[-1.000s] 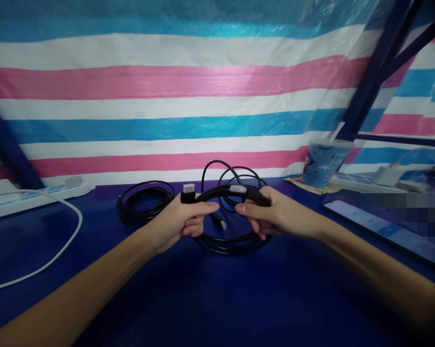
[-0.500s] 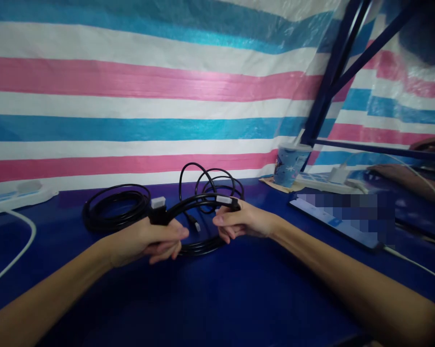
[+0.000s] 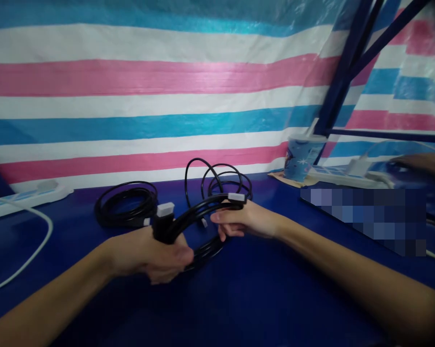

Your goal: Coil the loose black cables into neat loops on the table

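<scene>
A coiled black cable [image 3: 199, 207] with light-capped plugs is held up between my two hands above the blue table. My left hand [image 3: 156, 255] is closed around the near side of the coil, and one plug [image 3: 165, 209] sticks up out of the fist. My right hand [image 3: 239, 219] pinches the far side, where the other plug [image 3: 237, 197] lies along the top of the loops. The lower part of the coil hangs between the hands. Behind it a looser black cable [image 3: 217, 166] stands in open loops. A second coiled cable [image 3: 125, 205] lies to the left.
On the right stand a blue paper cup [image 3: 300, 156] with a straw, a white power strip [image 3: 351, 179] and a pixelated tablet-like device [image 3: 365, 217]. Another power strip [image 3: 29, 197] with a white cord [image 3: 46, 236] is at left. A co-worker's hand [image 3: 420, 164] shows at far right.
My left hand has come lower and nearer with its side of the coil, tilting it. My right hand keeps its hold. The whole view has shifted slightly.
</scene>
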